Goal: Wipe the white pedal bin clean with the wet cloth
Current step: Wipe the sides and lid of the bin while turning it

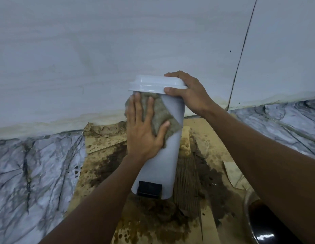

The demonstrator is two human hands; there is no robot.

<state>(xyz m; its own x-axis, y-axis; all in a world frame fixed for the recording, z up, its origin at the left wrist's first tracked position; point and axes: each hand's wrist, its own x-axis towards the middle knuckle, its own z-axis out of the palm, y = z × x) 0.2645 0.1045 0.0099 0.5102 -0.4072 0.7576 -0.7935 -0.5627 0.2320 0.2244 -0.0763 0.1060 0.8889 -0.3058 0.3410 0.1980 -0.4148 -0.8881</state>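
A: Nearest the camera, what lies around?

B: A dark glossy rounded object at the lower right corner, cut off by the edge; under everything, stained, wet cardboard sheets on a grey-veined marble floor.

A: And the bin?

B: One white pedal bin stands on the cardboard, its long axis upright but tipped slightly, top leaning away toward the wall; its one black pedal at the base faces the camera; the lid is shut.

A: The hands?

B: Two; the left hand lies flat with fingers spread, pressing one grey-brown cloth against the bin's upper front, just under the lid; the right hand wraps the lid's right edge, thumb in front, fingers curled over the top.

A: Anything in the way?

B: A crumpled brown wad lies left of the bin by the wall's foot; behind stands a pale tiled wall with one dark joint, yellowish staining along its base.
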